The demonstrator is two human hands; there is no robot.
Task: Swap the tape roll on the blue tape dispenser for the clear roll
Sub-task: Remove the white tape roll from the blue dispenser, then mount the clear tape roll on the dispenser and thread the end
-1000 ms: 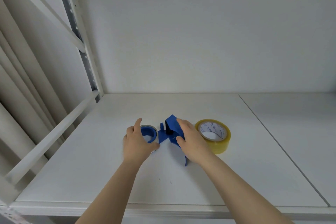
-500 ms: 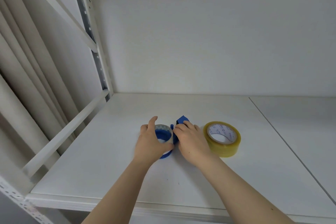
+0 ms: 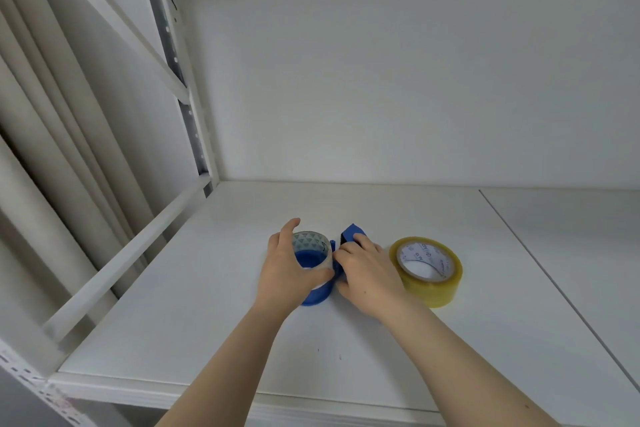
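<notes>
My left hand [image 3: 289,270] is wrapped round the clear roll [image 3: 311,246], thumb at the near wall, fingers [image 3: 289,229] curled over the far rim at 12 o'clock. The roll sits on the blue hub of the blue tape dispenser [image 3: 320,291], which lies on the white shelf [image 3: 207,305]. Whether the roll is fully seated on the hub I cannot tell; my palm covers the near side.

Risk one: the roll goes on skewed. I grip it from one side only, so an uneven push could jam it at a tilt on the hub.

My right hand [image 3: 369,276] is closed over the dispenser's body at 3 o'clock of the roll, fingertips pressed against the dark part beside the raised blue flap [image 3: 351,230]. The grip hides the cutter end, and I cannot see where the blade lies.

Risk two: the dispenser slides on the smooth shelf if this hand slackens while the left presses. Risk three: my fingertips near the flap may meet the cutting edge.

The yellow roll [image 3: 427,270] lies flat just beside my right hand at 3 o'clock, apart from the dispenser. Risk four: a sideways jolt of my right wrist could knock it.
</notes>
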